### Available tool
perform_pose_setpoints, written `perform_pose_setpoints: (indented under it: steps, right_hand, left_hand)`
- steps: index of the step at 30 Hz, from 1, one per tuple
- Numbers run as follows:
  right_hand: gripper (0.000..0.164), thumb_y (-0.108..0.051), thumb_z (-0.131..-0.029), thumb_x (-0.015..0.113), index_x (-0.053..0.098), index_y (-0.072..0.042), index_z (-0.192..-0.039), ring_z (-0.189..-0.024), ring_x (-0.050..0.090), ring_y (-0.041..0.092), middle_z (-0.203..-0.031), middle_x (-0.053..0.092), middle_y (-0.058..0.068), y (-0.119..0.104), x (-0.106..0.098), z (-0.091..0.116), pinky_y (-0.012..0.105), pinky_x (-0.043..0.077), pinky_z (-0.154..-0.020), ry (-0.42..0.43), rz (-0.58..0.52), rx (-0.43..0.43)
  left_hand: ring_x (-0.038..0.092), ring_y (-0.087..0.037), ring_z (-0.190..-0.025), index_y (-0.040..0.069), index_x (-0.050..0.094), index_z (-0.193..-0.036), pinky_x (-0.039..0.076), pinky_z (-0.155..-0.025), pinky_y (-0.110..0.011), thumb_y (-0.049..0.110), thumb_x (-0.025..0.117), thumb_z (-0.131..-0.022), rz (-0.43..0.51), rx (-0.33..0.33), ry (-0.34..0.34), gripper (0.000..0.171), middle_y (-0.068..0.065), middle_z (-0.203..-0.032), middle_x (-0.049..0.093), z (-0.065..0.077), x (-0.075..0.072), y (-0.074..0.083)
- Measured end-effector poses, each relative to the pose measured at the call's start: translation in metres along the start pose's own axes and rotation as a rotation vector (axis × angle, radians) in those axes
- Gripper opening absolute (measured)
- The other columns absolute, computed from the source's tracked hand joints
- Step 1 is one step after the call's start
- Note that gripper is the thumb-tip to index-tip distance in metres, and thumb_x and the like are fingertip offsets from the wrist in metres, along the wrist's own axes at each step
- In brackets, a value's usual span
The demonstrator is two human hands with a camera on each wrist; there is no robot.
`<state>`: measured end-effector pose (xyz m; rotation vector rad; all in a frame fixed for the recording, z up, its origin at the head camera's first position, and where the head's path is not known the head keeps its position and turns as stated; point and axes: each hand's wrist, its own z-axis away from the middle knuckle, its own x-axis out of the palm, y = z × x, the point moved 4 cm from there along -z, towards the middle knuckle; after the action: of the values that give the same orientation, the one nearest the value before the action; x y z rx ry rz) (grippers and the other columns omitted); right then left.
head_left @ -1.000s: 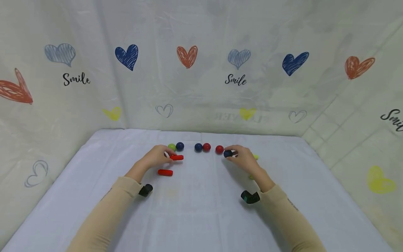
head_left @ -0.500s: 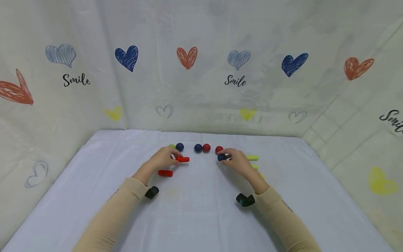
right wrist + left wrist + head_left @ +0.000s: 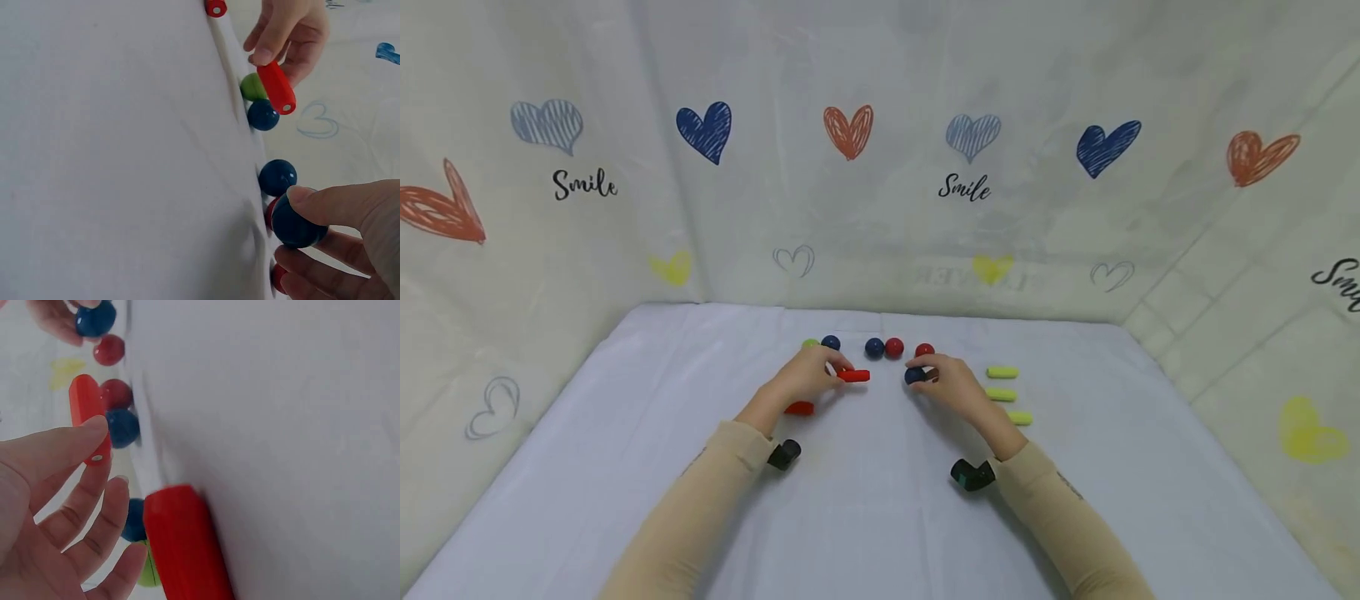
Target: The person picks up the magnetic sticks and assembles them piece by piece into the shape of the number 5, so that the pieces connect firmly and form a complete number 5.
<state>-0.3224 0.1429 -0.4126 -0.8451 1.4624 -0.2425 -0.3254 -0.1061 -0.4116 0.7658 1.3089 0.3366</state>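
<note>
My left hand (image 3: pixel 807 372) pinches a red rod (image 3: pixel 854 376) between thumb and fingers, above the tabletop. A small silvery disc shows in the rod's end in both wrist views. Opposite it, my right hand (image 3: pixel 953 386) grips a dark blue ball (image 3: pixel 298 219) between thumb and fingertips. A short gap separates the held rod and ball. A second red rod (image 3: pixel 187 544) lies on the cloth below my left wrist. Behind my hands stand a green ball (image 3: pixel 253 87), two more blue balls (image 3: pixel 831 342) (image 3: pixel 874 348) and two red balls (image 3: pixel 894 347) (image 3: pixel 925 349).
Three yellow-green rods (image 3: pixel 1002 372) lie beside my right forearm, one behind another. A white cloth (image 3: pixel 865 517) covers the table, and a curtain (image 3: pixel 895 217) printed with hearts hangs along its far edge. Dark wrist cameras (image 3: pixel 973 475) sit under both cuffs.
My left hand has moved right with the red rod while my right hand has moved left with the blue ball, narrowing the gap. The yellow-green rods are now uncovered.
</note>
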Motion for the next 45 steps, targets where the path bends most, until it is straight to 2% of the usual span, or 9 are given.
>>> perform_pose_setpoints:
  steps: [12,16,21,30,36,45]
  right_hand:
    - [0.034,-0.009,-0.09,0.079,0.073,-0.006,-0.124,-0.096,0.068,0.026,-0.128,0.066,0.016,0.002,0.006,-0.006,0.038,0.058,-0.081,-0.018,-0.008,0.004]
    - [0.034,-0.009,-0.091,0.079,0.073,-0.006,-0.124,-0.099,0.069,0.027,-0.127,0.066,0.016,0.003,0.004,-0.007,0.04,0.058,-0.082,-0.013,-0.007,0.005]
    - [0.034,-0.009,-0.091,0.079,0.072,-0.006,-0.125,-0.101,0.068,0.028,-0.129,0.065,0.016,0.005,0.003,-0.007,0.041,0.057,-0.085,-0.016,-0.004,0.007]
    - [0.035,-0.011,-0.091,0.079,0.072,-0.007,-0.125,-0.1,0.067,0.027,-0.128,0.065,0.015,0.009,0.005,-0.006,0.038,0.057,-0.081,-0.039,-0.011,-0.001]
    - [0.034,-0.011,-0.09,0.08,0.073,-0.007,-0.124,-0.098,0.067,0.027,-0.124,0.068,0.014,0.007,0.005,-0.008,0.04,0.057,-0.084,-0.029,-0.004,-0.021]
    - [0.034,-0.012,-0.09,0.08,0.073,-0.007,-0.123,-0.097,0.068,0.027,-0.125,0.067,0.014,0.01,0.007,-0.008,0.04,0.057,-0.085,-0.029,-0.026,-0.007]
  left_hand:
    - [0.059,-0.021,-0.095,0.013,0.078,-0.116,0.052,-0.085,-0.037,0.007,0.076,-0.091,-0.014,0.01,-0.009,0.025,-0.002,-0.102,0.069,-0.009,0.015,0.012]
    - [0.059,-0.021,-0.096,0.013,0.078,-0.115,0.052,-0.088,-0.038,0.007,0.076,-0.091,-0.041,0.032,-0.002,0.025,-0.002,-0.102,0.069,-0.014,0.019,0.017]
    - [0.059,-0.021,-0.097,0.013,0.078,-0.115,0.052,-0.09,-0.038,0.005,0.075,-0.091,-0.053,0.021,-0.015,0.025,-0.002,-0.102,0.069,-0.019,0.024,0.022]
    - [0.058,-0.021,-0.096,0.013,0.077,-0.118,0.052,-0.085,-0.035,0.006,0.076,-0.091,-0.108,0.006,-0.038,0.028,-0.002,-0.105,0.067,-0.027,0.034,0.029]
    - [0.06,-0.02,-0.09,0.012,0.076,-0.118,0.053,-0.08,-0.033,0.007,0.077,-0.091,-0.092,0.039,-0.034,0.028,-0.005,-0.106,0.068,-0.03,0.036,0.034]
    - [0.061,-0.019,-0.084,0.012,0.076,-0.118,0.053,-0.073,-0.03,0.009,0.077,-0.091,-0.086,0.043,-0.037,0.027,-0.005,-0.106,0.067,-0.031,0.037,0.031]
